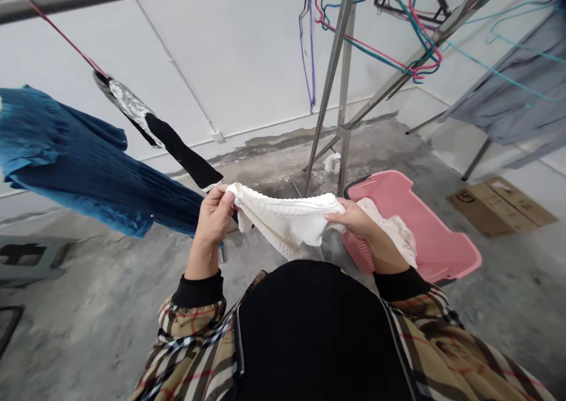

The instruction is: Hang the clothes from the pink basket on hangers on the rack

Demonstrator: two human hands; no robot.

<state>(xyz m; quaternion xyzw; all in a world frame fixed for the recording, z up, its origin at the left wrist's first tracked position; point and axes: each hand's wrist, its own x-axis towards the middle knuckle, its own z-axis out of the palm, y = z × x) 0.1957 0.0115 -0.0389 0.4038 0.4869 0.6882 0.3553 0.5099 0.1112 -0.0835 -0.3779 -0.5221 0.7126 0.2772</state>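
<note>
Your left hand (213, 215) and right hand (356, 219) are grasping opposite ends of a white garment (287, 218), which is hanging between them before your torso, left of the pink basket (435, 236). For an even spread, you should be applying light, equal tension and pinching close to the edge, so the lower fold is draping freely. The upper edge is showing scalloped ribbing; the fabric is looking soft. Inside the smooth, curved-rimmed basket, pale crumpled cloth (395, 231) is lying.
</note>
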